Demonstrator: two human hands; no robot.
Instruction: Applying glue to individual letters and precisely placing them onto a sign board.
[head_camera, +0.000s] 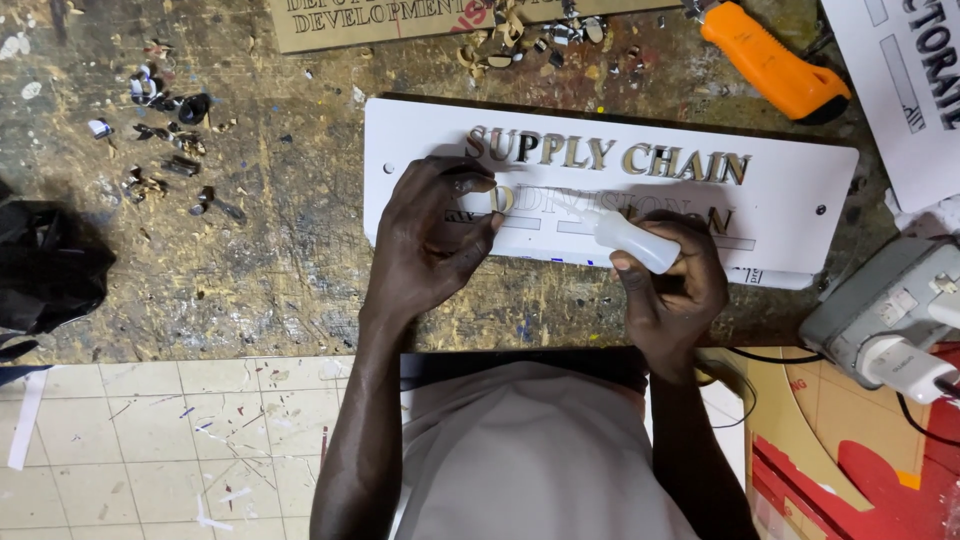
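Two hands on glossy white sign (800, 190)

- The flat rectangular plastic sign plate (790, 200) is white, with raised letters in shiny gold (the lower row looks paler).
- The small squeezable plastic glue bottle (632, 240) is translucent white.
- The chunky plastic utility knife (775, 62) is orange with a black end.
- The worn wooden tabletop (260, 250) is mottled brown, speckled with pale scratches and blue flecks.
- The tiled floor (150, 440) is cream, paint-spattered.
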